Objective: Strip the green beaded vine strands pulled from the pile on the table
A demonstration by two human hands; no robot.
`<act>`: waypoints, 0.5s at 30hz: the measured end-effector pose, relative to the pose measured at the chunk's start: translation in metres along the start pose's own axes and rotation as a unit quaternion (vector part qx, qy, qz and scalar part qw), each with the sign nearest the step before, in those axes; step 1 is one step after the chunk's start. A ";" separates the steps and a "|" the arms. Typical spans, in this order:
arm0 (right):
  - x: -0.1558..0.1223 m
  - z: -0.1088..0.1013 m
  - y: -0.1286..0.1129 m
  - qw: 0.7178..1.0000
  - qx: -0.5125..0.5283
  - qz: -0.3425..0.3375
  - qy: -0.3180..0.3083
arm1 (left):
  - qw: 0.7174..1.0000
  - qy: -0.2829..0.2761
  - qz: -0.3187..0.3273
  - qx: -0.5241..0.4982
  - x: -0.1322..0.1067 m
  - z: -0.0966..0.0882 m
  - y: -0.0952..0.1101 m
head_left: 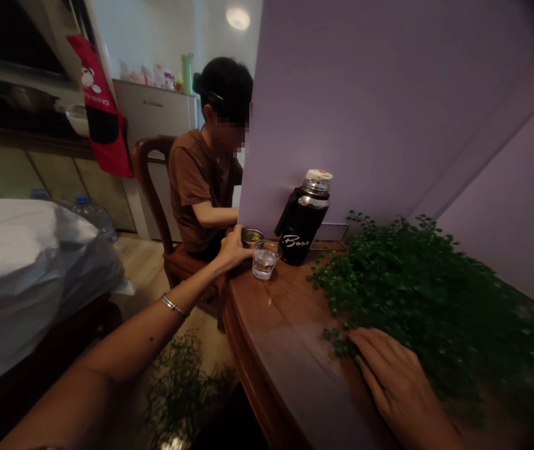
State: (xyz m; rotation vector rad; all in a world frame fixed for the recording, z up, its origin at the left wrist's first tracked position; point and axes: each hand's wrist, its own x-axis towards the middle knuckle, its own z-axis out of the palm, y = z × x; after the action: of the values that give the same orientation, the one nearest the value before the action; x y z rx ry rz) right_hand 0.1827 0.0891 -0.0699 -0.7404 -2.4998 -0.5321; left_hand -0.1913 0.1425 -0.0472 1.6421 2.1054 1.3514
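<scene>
Left hand (234, 250) curled beside fragile glass tumbler (264, 261), grip unclear; right hand (391, 369) spread open by soft, light leafy sprigs (339, 342) on counter (267, 312).

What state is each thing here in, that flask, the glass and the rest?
Flask: upright, capped, in a black sleeve.
Glass tumbler: upright, part-filled with clear liquid.
Small metal cup: upright, behind the glass.
Green sprigs: heaped on the wooden tabletop.
Left hand: reaching out, right beside the glass.
Right hand: lying flat at the sprigs' edge.
Seated person: sitting, forearm extended forward.

Wooden tabletop (276, 312) free along edge, glass tumbler (264, 260), thermos (301, 228) blocking ahead, greens (403, 294) perhaps crowding right
</scene>
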 end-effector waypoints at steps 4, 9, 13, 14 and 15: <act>0.000 -0.001 -0.001 1.000 0.007 0.010 -0.017 | 0.999 0.016 0.001 -0.029 -0.005 -0.001 -0.003; 0.002 -0.003 -0.003 1.000 0.012 0.019 -0.019 | 0.987 0.068 0.012 -0.147 -0.014 -0.024 -0.003; 0.003 -0.003 -0.004 1.000 0.011 0.022 -0.011 | 0.974 0.084 0.055 -0.201 -0.024 -0.059 0.014; 0.003 -0.003 -0.004 1.000 0.012 0.025 -0.009 | 0.973 0.076 0.067 -0.208 -0.028 -0.068 0.021; 0.003 -0.003 -0.004 1.000 0.013 0.026 -0.007 | 0.971 0.067 0.082 -0.215 -0.034 -0.075 0.029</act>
State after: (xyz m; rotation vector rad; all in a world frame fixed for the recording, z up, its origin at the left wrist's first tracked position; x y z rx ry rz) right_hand 0.1792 0.0861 -0.0666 -0.7990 -2.4890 -0.4774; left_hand -0.2029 0.0727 0.0041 1.5970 1.6038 1.8583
